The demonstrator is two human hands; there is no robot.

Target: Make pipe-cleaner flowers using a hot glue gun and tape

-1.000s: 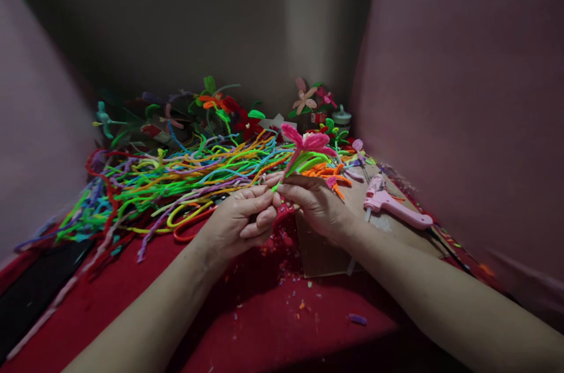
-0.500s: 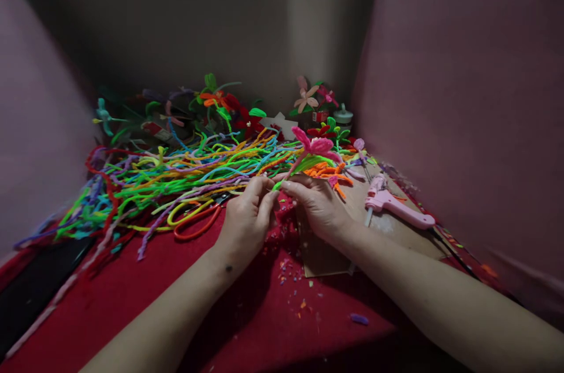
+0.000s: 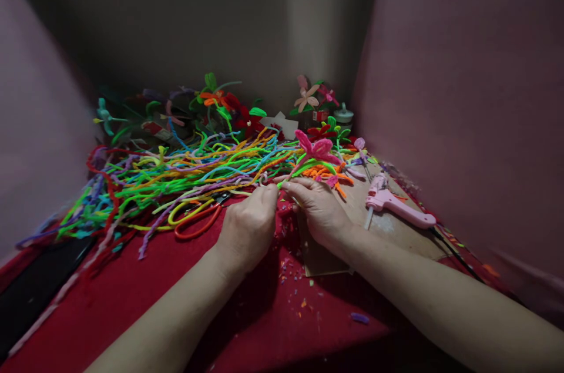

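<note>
A pink pipe-cleaner flower with a bright green leaf leans up and to the right from my fingers. My right hand pinches its stem between thumb and forefinger. Beside it, my left hand is closed, knuckles up, at the lower end of the same stem. A short bit of green pipe cleaner shows between the two hands. The left fingertips are mostly hidden behind the hand.
Loose pipe cleaners spread behind my left hand, with orange-and-yellow-handled scissors at their front. A pink glue gun rests on cardboard at right. Finished flowers stand by the wall. Fuzz scraps dot the red cloth.
My left hand has rolled over so its knuckles face up and its thumb is less visible. The flower has tipped slightly to the right. My right hand stays nearly in place.
</note>
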